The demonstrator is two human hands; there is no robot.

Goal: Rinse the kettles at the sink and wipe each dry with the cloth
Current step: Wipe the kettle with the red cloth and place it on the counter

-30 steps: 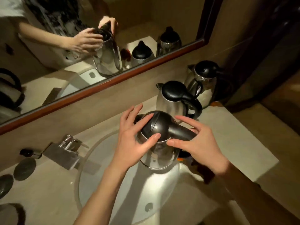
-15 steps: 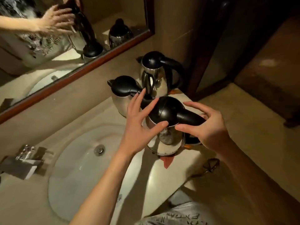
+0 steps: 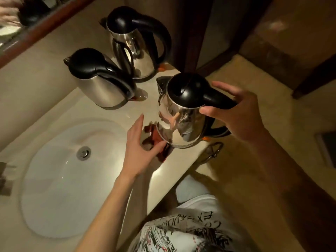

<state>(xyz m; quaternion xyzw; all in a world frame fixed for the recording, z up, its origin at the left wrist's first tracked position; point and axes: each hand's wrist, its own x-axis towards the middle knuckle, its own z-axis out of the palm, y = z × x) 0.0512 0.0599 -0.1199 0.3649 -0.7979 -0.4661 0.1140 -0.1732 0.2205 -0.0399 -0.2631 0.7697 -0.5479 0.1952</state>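
Head view: right hand (image 3: 241,113) fingers (image 3: 206,111) curl round the kettle (image 3: 181,120) handle, left hand (image 3: 140,151) fingers spread empty beside its base; set askew near the worktop (image 3: 101,113) edge, it might tip.

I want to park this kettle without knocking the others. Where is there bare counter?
Bare counter lies between the sink rim and the middle kettle, left of the held kettle. It is crowded at the back, where the far kettle stands close behind the middle one.
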